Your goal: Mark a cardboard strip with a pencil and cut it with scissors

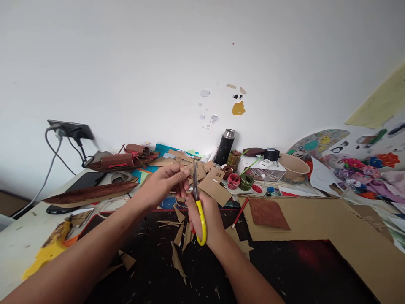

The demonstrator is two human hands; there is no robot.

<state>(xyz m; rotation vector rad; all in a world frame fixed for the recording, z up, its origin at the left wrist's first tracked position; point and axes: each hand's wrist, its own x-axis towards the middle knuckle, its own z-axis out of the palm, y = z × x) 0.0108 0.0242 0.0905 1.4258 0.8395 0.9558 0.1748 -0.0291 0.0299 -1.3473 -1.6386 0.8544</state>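
Note:
My right hand (pixel 205 213) is closed on a pair of scissors (pixel 201 223) with yellow handles. Their metal blades point up and away from me, nearly together. Just left of the blades, my left hand (pixel 164 181) pinches a small piece of brown cardboard (pixel 191 168), partly hidden by the fingers. Whether the blades touch that piece cannot be made out. Beneath the hands, cardboard scraps (pixel 179 264) lie scattered on a black mat (pixel 152 261). A red pencil (pixel 240 213) rests right of my right hand.
A large cardboard sheet (pixel 303 215) bears a brown-painted square (pixel 268 213) at the right. Open paint jars (pixel 234 181) and a black flask (pixel 225 147) stand toward the wall. Brown model boats (pixel 110 162) sit at left, near a yellow-handled tool (pixel 47 253).

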